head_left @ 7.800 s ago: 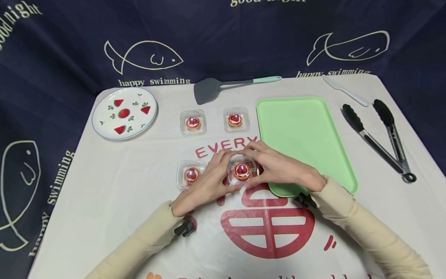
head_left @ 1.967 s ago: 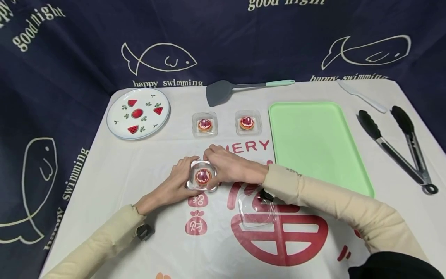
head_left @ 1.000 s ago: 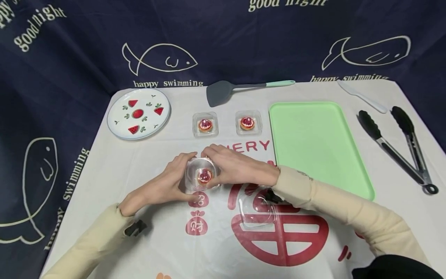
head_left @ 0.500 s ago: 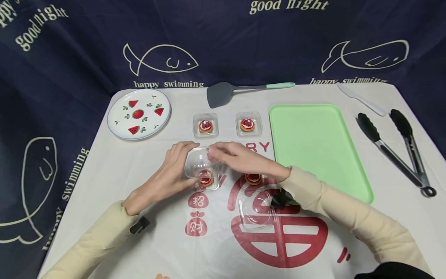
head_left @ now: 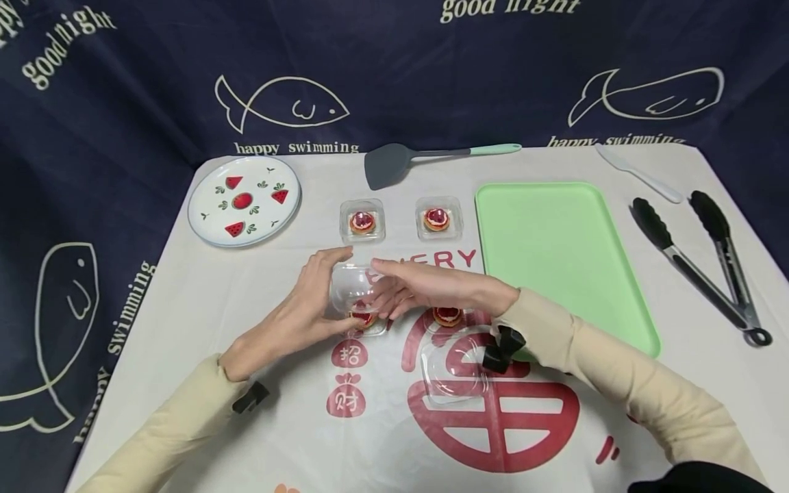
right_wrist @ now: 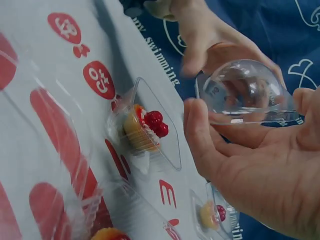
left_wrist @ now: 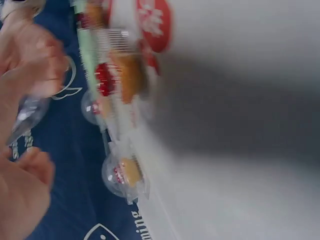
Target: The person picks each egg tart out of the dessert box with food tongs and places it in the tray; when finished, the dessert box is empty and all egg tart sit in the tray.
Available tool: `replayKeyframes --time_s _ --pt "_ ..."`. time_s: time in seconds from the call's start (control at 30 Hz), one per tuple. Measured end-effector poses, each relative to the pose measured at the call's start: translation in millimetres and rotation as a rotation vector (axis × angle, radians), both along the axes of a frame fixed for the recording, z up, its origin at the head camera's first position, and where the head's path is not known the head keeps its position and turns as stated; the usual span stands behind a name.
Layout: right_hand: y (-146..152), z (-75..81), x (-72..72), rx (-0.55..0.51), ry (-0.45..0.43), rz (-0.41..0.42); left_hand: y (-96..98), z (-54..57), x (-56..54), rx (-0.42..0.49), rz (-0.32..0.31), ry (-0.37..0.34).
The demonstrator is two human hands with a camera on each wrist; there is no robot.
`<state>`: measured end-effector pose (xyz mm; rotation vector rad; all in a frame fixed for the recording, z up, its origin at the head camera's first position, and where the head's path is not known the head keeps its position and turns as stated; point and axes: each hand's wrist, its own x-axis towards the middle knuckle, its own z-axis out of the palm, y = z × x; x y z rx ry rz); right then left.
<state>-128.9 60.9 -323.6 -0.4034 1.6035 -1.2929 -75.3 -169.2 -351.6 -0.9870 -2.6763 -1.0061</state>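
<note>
A clear domed lid (head_left: 353, 287) is off the table, tilted, above a small red-topped tart (head_left: 364, 318) in its clear base. My left hand (head_left: 290, 311) holds the lid by its edges, thumb low and fingers high. My right hand (head_left: 431, 282) is at the lid's right side with its fingers extended; in the right wrist view the right hand (right_wrist: 260, 175) overlaps the lid (right_wrist: 245, 92), and contact is hard to judge. Another uncovered tart (head_left: 448, 316) sits partly below the right hand. A second clear lid (head_left: 455, 370) lies on the cloth in front of it.
Two tarts in lidded boxes, one left (head_left: 362, 220) and one right (head_left: 437, 218), stand behind the hands. A green tray (head_left: 561, 260) is to the right, with black tongs (head_left: 709, 274) and a white knife (head_left: 641, 174) beyond. A spatula (head_left: 394, 164) and patterned plate (head_left: 243, 226) lie behind.
One lid has come off the right front box and lies on the table. The left front box's lid has been lifted and tilted. The right hand's fingers have straightened away from the lid's edge.
</note>
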Motion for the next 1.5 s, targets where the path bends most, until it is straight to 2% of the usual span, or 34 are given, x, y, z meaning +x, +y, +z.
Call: replayKeyframes --time_s 0.17,0.27,0.33,0.4,0.53,0.63,0.77,0.87,0.97,1.03,1.2,1.37,1.5 --pt "1.2 -0.9 3.6 0.020 0.171 0.026 -11.1 11.5 -0.7 0.137 -0.037 -0.451" --pt "2.0 -1.5 7.0 0.045 0.291 0.050 -16.7 15.2 -0.9 0.195 -0.072 -0.669" --pt "2.1 -1.4 10.0 0.062 0.345 0.059 -17.8 16.7 -0.3 0.218 -0.061 -0.759" --pt "2.1 -0.4 13.6 0.094 0.403 0.051 -17.8 17.3 -0.2 0.236 -0.039 -0.805" --pt "2.4 0.5 19.7 0.108 0.485 0.059 -19.2 16.3 -0.2 0.269 -0.017 -0.841" --pt "3.1 0.3 23.8 0.120 0.541 0.097 -20.5 15.3 1.8 0.277 -0.044 -0.836" --pt "2.5 0.3 30.4 0.179 0.675 0.158 -18.9 16.0 8.2 0.232 -0.083 -0.748" --pt "0.3 1.1 37.1 0.248 0.775 0.179 -16.1 16.9 14.0 0.136 -0.089 -0.639" --pt "-2.6 1.0 45.6 0.310 0.833 0.187 -12.4 16.4 19.8 0.005 -0.102 -0.522" --pt "-3.8 0.2 52.0 0.344 0.873 0.193 -8.9 16.1 23.7 -0.073 -0.115 -0.469" --pt "-6.5 -7.4 64.5 0.375 1.042 0.253 -0.8 12.4 33.8 -0.234 -0.141 -0.350" --pt "-10.1 -14.2 72.2 0.380 1.163 0.311 3.3 6.3 41.8 -0.350 -0.164 -0.221" --pt "-10.6 -17.3 76.9 0.374 1.201 0.346 4.8 1.5 46.9 -0.397 -0.174 -0.151"
